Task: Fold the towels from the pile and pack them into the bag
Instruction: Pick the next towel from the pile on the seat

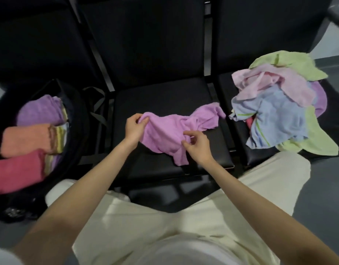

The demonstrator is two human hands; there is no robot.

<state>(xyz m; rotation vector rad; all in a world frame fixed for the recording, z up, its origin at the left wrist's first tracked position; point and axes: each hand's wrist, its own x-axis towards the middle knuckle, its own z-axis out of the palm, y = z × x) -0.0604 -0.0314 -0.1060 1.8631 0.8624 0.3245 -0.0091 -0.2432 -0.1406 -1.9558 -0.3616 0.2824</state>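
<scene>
A crumpled purple towel point(170, 129) lies on the middle black seat point(165, 96). My left hand point(135, 127) pinches its left corner between thumb and fingers. My right hand point(196, 146) is at the towel's lower right part, thumb and fingers pinching a fold of cloth. On the right seat sits the pile of unfolded towels point(279, 104): pale green, pink, blue and purple ones heaped together. At the left stands the open black bag point(77, 115) with folded towels inside, a purple one point(38, 110), an orange one point(25, 139) and a red one point(17, 169) on top.
The seats form a row of black chairs with dark backrests point(145, 35) behind them. My legs in cream trousers point(165, 226) fill the lower frame, close to the seat's front edge. Grey floor point(329, 180) shows at the right.
</scene>
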